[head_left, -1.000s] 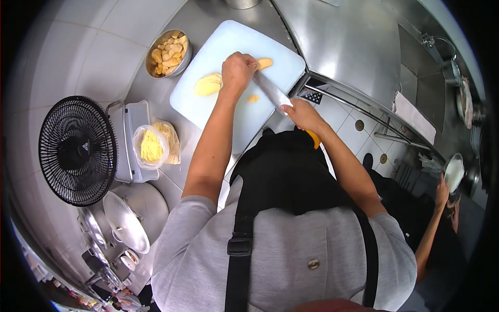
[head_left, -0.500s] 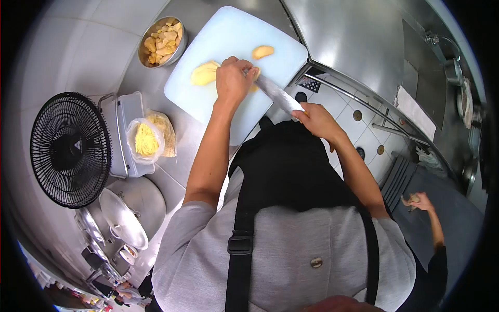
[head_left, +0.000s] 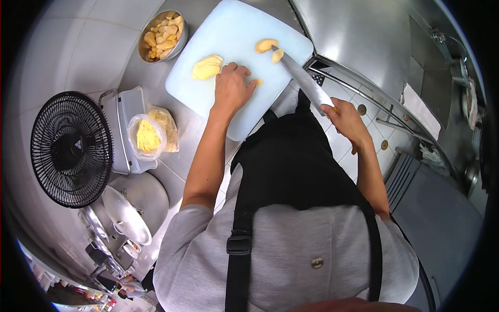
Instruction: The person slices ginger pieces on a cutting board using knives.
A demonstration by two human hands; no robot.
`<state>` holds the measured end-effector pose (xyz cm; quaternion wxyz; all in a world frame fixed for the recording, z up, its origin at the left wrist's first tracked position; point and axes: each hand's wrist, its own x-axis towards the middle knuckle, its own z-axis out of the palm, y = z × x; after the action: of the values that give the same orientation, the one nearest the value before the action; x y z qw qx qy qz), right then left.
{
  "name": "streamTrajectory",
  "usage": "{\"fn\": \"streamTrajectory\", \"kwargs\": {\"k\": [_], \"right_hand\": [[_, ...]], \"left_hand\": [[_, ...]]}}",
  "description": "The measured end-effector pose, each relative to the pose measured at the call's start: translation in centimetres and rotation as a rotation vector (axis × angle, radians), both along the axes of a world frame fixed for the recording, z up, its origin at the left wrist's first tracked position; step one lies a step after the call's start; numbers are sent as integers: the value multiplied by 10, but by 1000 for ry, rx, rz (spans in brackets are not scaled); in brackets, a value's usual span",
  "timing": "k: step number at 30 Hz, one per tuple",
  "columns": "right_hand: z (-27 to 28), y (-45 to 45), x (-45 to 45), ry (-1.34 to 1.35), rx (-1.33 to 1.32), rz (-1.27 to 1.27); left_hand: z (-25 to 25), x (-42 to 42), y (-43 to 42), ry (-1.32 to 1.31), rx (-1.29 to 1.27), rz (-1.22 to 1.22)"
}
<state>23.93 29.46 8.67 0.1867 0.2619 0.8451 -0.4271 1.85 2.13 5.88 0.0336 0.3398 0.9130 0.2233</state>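
A kitchen knife (head_left: 306,83) is in my right hand (head_left: 345,122), its fingers wrapped round the handle. Its tip points away from me, over the far right of the white cutting board (head_left: 241,26). By the tip lie a pale yellow piece (head_left: 266,46), which looks like peeled ginger, and a cut slice (head_left: 277,55) against the blade. My left hand (head_left: 234,88) rests on the board with its fingers loosely spread, holding nothing. Left of its fingertips lie overlapping ginger slices (head_left: 206,68). A small yellow bit (head_left: 259,82) is beside my left thumb.
A metal bowl (head_left: 182,46) of ginger pieces stands left of the board. Nearer are a plastic bag (head_left: 148,138) of yellow shreds, a clear lidded box (head_left: 132,104), a black fan (head_left: 70,148) and a large pot (head_left: 153,197). A metal rail (head_left: 353,91) runs at right.
My right hand has moved the knife right and forward, away from my left hand, with a slice at its tip. My left fingers have loosened. Another person's hand at lower right is gone from view.
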Motion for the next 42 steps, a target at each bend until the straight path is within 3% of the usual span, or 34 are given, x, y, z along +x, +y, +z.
{"fn": "streamTrajectory", "kwargs": {"k": [3, 9, 12, 18, 21, 24, 27, 30, 33, 39, 42], "right_hand": [[1, -6, -3, -47, -88, 12], [-33, -15, 7, 49, -180, 65], [-35, -20, 6, -26, -271, 6], [-37, -20, 7, -53, -297, -8], [-39, -23, 6, -53, -297, 7], [-39, -27, -2, -30, -305, 19], [-37, -39, -11, -42, -359, 37], [-39, -45, -15, -74, -401, 37], [-36, -48, -13, -88, -392, 42], [2, -20, 7, -42, -189, 108], [12, -6, 14, -108, -196, -28]], "left_hand": [[-8, 6, -7, -142, 26, -60], [-28, 17, -10, -117, 43, -106], [-27, 29, -8, -85, 222, -27], [-15, 29, 2, -83, 78, -8], [-30, 28, -2, -68, 164, -2], [-34, 34, -4, -346, 430, 262], [-45, 28, -1, -418, 745, 401], [-47, 22, 3, -244, 690, 363], [-46, 19, 5, -60, 427, 271], [-37, 11, 6, -140, 334, 299], [-19, 1, 7, -420, 323, 403]]}}
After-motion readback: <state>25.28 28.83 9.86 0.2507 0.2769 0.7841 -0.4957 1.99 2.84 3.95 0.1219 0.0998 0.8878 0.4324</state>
